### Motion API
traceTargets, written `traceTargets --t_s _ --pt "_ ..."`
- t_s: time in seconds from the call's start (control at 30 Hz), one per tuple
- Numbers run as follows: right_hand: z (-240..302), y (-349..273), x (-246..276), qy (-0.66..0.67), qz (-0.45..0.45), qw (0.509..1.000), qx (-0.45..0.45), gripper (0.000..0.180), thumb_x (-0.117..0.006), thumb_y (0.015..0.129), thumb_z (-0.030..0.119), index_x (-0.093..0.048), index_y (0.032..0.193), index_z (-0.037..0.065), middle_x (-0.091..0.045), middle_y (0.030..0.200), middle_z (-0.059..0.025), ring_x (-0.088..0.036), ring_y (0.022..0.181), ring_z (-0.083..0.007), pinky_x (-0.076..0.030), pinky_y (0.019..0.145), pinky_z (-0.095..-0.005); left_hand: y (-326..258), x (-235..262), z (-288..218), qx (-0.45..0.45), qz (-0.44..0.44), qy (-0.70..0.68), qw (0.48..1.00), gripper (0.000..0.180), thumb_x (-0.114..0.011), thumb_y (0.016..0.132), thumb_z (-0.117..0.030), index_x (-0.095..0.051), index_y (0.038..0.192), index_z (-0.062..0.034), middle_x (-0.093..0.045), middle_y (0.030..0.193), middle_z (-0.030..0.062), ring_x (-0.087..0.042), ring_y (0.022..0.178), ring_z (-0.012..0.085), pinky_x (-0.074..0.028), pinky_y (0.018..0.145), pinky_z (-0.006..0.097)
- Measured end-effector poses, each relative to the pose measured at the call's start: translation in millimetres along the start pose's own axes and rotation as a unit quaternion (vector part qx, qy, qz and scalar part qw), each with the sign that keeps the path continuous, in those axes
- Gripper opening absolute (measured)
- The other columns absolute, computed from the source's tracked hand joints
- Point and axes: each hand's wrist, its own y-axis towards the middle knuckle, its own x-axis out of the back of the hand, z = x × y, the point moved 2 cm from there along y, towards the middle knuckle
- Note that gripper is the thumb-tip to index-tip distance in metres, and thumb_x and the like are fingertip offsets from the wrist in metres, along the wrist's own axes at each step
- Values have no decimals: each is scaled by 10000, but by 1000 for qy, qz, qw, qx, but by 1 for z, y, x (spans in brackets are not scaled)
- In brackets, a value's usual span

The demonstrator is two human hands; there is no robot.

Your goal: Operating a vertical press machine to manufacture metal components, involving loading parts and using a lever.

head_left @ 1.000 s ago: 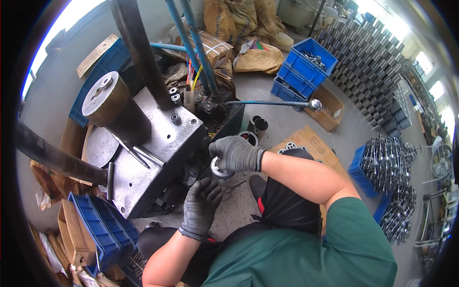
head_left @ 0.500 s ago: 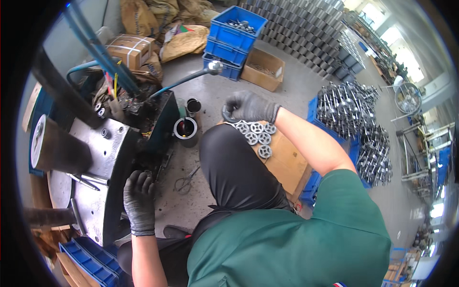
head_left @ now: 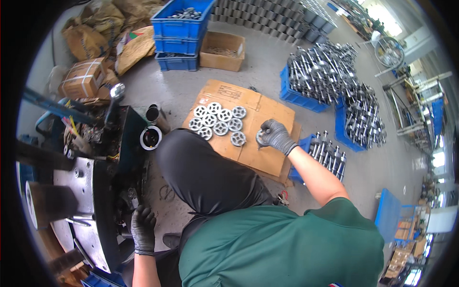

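Note:
My right hand (head_left: 277, 137), in a dark grey glove, has its fingers closed on a small metal spoked wheel (head_left: 259, 138) at the right part of a flattened cardboard sheet (head_left: 270, 112). Several similar silvery spoked wheels (head_left: 220, 128) lie flat in a cluster to the left of it on the same sheet. My left hand (head_left: 143, 229), gloved too, is low beside the machine (head_left: 88, 191) with its fingers curled. A small metallic part (head_left: 132, 195) shows just beyond its fingertips. Whatever those fingers hold, if anything, is hidden.
Blue crates (head_left: 306, 95) heaped with metal shafts stand to the right. A smaller crate of shafts (head_left: 327, 155) is beside my right forearm. Stacked blue boxes (head_left: 177, 45) and an open carton (head_left: 222, 50) stand ahead. Dark containers (head_left: 151, 137) are by the machine.
My right hand has moved right and down with the spoked wheel, onto the cardboard. The view has swung right, showing more of the sheet. My left hand stays beside the machine.

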Motion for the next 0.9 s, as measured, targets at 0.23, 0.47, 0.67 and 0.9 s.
traceTargets --t_s 0.23,0.47,0.67,0.9 --pt "-44 -44 -23 -26 -254 965 57 345 -788 720 73 -695 1051 43 -698 1006 -80 -658 920 -194 -570 842 -313 35 -4 -3 -51 -100 65 992 442 -634 1014 -381 -579 1381 -142 -652 1252 60 -605 1060 205 -490 955 364" --pt "-59 -46 -68 531 -136 830 -101 526 -829 857 64 -574 1316 68 -645 1151 -45 -613 1126 -148 -531 1012 -338 63 -20 2 -137 -88 185 969 361 -607 1041 -366 -606 1326 -145 -688 1214 25 -631 1066 153 -498 920 321" --pt "-54 -25 -73 433 -203 867 -137 291 -779 909 170 -679 1135 17 -648 1252 -87 -631 1155 -185 -542 952 -361 79 -23 9 -150 -35 301 941 369 -652 1044 -325 -591 1325 -92 -650 1089 8 -576 982 113 -470 904 285" --pt "-43 -14 -55 670 -236 657 -251 205 -732 905 190 -660 1016 33 -684 793 -99 -668 618 -217 -591 616 -357 85 -36 10 -153 -3 371 916 368 -635 1055 -327 -588 1316 -72 -634 1110 2 -560 1004 113 -459 922 282"
